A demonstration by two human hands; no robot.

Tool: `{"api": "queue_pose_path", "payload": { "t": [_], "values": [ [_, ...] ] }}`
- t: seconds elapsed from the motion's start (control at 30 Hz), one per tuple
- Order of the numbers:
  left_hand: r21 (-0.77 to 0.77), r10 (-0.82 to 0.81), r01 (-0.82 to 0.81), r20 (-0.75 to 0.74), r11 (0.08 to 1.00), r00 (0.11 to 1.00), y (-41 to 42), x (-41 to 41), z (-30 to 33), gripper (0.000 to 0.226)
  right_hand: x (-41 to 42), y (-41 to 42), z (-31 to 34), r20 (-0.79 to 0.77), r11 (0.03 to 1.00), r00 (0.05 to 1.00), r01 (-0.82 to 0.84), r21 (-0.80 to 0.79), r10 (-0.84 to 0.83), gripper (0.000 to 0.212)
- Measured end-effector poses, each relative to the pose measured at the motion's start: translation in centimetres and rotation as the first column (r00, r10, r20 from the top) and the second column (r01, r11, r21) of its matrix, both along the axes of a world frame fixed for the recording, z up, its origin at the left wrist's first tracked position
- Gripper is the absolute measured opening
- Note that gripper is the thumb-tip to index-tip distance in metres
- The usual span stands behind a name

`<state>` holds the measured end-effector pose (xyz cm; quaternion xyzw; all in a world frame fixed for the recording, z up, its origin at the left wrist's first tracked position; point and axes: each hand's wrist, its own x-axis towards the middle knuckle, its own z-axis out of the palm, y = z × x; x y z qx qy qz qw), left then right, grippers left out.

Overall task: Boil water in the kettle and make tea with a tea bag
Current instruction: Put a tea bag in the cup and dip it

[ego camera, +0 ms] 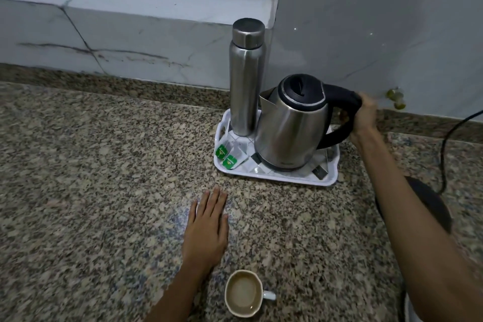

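Note:
A steel electric kettle (290,125) with a black lid and handle stands on a white tray (332,178) at the back right of the granite counter. My right hand (364,115) grips the kettle's black handle. Two tea bags (230,155) with green tags lie on the tray's left side. A white cup (244,293) stands near the front edge; its inside looks pale brown. My left hand (209,227) rests flat on the counter just behind the cup, fingers straight.
A tall steel bottle (245,76) stands on the tray's back left, close to the kettle's spout. The black kettle base (431,204) lies right of the tray behind my right forearm, its cord (449,144) running back. A marble wall and ledge close the back.

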<state>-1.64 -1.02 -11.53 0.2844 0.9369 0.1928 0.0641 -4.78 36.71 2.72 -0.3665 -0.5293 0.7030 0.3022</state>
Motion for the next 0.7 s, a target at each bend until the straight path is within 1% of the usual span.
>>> {"api": "queue_pose_path", "payload": {
  "t": [0.23,0.37,0.43,0.5,0.53,0.57,0.6,0.63,0.67,0.7],
  "values": [
    [-0.011,-0.002,0.002,0.01,1.0,1.0,0.1,0.0,0.1,0.053,-0.1,0.5,-0.4,0.041,0.999,0.999,-0.006,0.034,0.004,0.034],
    [-0.007,0.003,-0.003,0.004,1.0,1.0,0.1,0.2,0.2,0.053,-0.2,0.4,-0.3,0.076,0.996,0.997,0.027,0.079,-0.033,0.031],
    [0.002,0.001,-0.001,0.006,1.0,1.0,0.2,0.1,0.4,0.053,0.0,0.1,-0.1,0.114,0.989,0.988,0.086,0.121,-0.1,0.027],
    [0.007,0.004,-0.004,0.011,1.0,1.0,0.2,0.1,0.5,0.053,0.6,-1.1,0.4,0.134,0.951,0.964,0.193,0.242,-0.23,0.025],
    [0.007,0.004,-0.004,0.014,1.0,1.0,0.2,0.1,0.6,0.053,1.1,-2.1,0.8,0.09,0.904,0.944,0.274,0.33,-0.319,0.023],
    [0.005,0.003,-0.003,0.014,1.0,1.0,0.2,0.1,0.6,0.053,1.6,-3.4,1.3,-0.005,0.835,0.914,0.374,0.404,-0.406,0.018],
    [-0.001,0.002,-0.002,0.013,1.0,1.0,0.2,0.1,0.6,0.053,2.2,-5.0,1.8,-0.127,0.765,0.875,0.472,0.438,-0.468,0.011],
    [-0.007,0.001,-0.001,0.01,1.0,1.0,0.1,0.2,0.6,0.053,2.8,-6.8,2.2,-0.238,0.719,0.84,0.54,0.438,-0.487,0.005],
    [-0.011,0.001,-0.001,0.008,1.0,1.0,0.1,0.2,0.6,0.053,3.3,-8.6,2.2,-0.311,0.709,0.828,0.56,0.43,-0.465,0.001],
    [-0.013,0.003,-0.003,0.007,1.0,1.0,0.1,0.2,0.6,0.053,3.6,-10.7,2.1,-0.339,0.729,0.846,0.528,0.434,-0.411,0.004]
  ]
}}
